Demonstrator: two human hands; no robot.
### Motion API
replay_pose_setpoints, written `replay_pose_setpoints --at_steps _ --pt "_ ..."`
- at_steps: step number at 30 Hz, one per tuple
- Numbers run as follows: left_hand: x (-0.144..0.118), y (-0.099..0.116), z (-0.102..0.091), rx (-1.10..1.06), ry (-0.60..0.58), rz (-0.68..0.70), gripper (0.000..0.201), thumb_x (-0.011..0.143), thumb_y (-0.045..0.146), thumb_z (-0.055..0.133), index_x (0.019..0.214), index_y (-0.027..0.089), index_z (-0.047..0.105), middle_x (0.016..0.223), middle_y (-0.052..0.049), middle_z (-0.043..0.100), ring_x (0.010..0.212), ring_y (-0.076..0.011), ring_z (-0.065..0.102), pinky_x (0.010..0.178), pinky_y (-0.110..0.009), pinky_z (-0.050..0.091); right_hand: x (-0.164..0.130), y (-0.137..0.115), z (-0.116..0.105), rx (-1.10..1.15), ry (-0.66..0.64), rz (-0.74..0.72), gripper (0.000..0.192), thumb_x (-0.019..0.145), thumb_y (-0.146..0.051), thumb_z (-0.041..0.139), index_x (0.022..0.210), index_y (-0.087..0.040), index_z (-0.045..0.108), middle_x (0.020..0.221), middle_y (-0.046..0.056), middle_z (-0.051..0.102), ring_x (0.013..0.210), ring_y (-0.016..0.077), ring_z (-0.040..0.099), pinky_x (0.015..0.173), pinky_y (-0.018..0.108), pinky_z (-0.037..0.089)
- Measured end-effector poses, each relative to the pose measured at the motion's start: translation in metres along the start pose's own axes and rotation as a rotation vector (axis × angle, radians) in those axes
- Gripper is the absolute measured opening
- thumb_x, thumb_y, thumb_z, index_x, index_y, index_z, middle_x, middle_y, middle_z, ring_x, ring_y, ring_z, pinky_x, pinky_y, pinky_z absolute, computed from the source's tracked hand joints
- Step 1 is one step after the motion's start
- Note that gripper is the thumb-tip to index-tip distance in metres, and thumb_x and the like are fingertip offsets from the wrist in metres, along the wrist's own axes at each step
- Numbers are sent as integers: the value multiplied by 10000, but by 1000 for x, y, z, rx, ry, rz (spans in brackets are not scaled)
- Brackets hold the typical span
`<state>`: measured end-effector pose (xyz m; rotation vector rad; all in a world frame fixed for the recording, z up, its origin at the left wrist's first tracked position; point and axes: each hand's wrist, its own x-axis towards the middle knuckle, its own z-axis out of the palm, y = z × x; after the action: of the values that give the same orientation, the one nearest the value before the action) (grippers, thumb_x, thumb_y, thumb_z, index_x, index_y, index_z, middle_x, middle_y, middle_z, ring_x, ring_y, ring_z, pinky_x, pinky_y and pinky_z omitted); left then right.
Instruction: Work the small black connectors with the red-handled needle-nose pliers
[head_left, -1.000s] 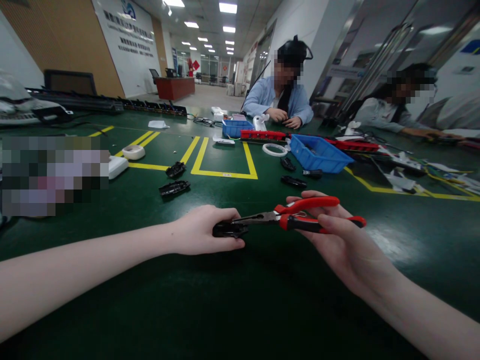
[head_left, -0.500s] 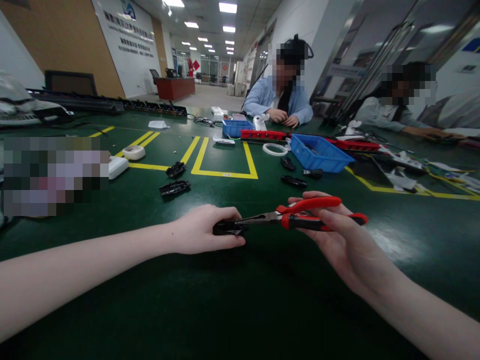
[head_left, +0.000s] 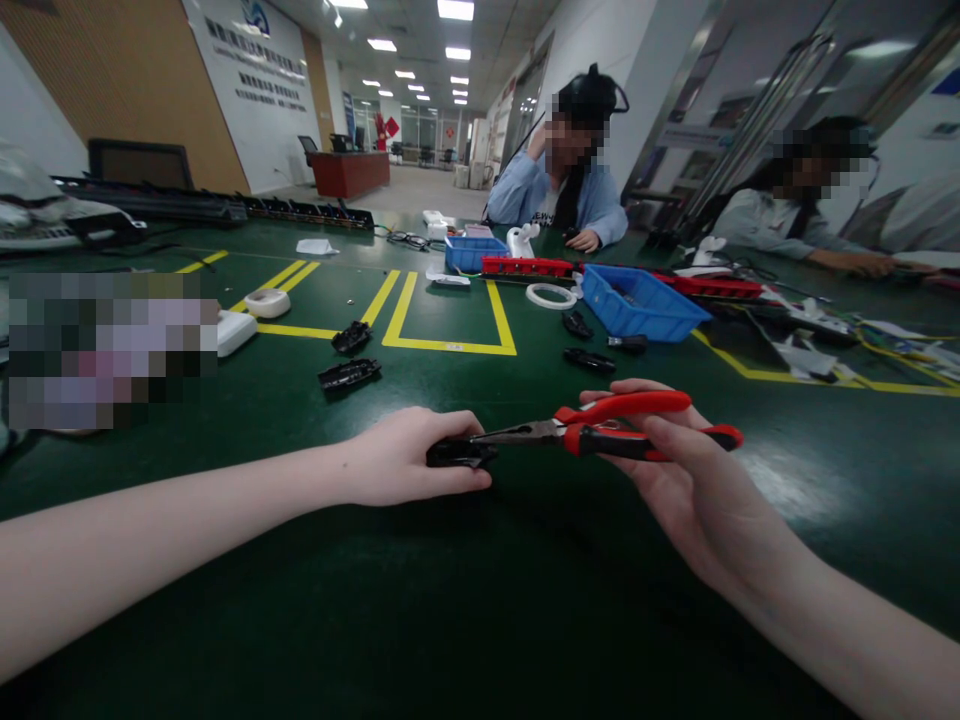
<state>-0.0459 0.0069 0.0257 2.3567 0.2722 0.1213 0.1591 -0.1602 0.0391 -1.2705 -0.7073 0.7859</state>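
- We see the pliers (head_left: 600, 432): dull grey metal nose, glossy red plastic handles.
- The black part (head_left: 457, 453) looks like matt plastic.
- The green counter (head_left: 480, 600) is smooth, slightly shiny.

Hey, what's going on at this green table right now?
A person is working at a green table with both hands. The left hand pins a small black plastic part down on the table, and the right hand holds red-handled pliers with their tip at that part. More black parts lie farther back, near a blue bin and a white tape ring. Two other people sit across the table.
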Motion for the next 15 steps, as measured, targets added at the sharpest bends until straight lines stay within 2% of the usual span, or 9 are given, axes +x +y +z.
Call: replay_pose_setpoints --at_steps 5,10,15 --pt "0 0 -1 40 7 -5 335 932 506 565 1056 196 597 801 4 617 718 -173 559 641 -263 361 0 0 1 -18 -11 -34 375 701 -409 803 1026 -289 659 1099 32 727 1125 292 662 1035 543 490" --pt "1 -2 0 63 -3 -17 360 931 529 553 1076 203 598 812 0 622 727 -179 562 643 -267 362 -4 -2 1 -62 -59 -127 359 711 -379 796 1026 -302 643 1111 27 721 1094 290 675 977 541 534" --pt "0 1 1 2 18 -31 340 921 486 589 1102 199 606 849 -1 645 747 -176 580 659 -269 386 -6 -4 2 -100 -92 -196 382 707 -356 803 1043 -301 631 1101 38 728 1060 290 691 922 514 573"
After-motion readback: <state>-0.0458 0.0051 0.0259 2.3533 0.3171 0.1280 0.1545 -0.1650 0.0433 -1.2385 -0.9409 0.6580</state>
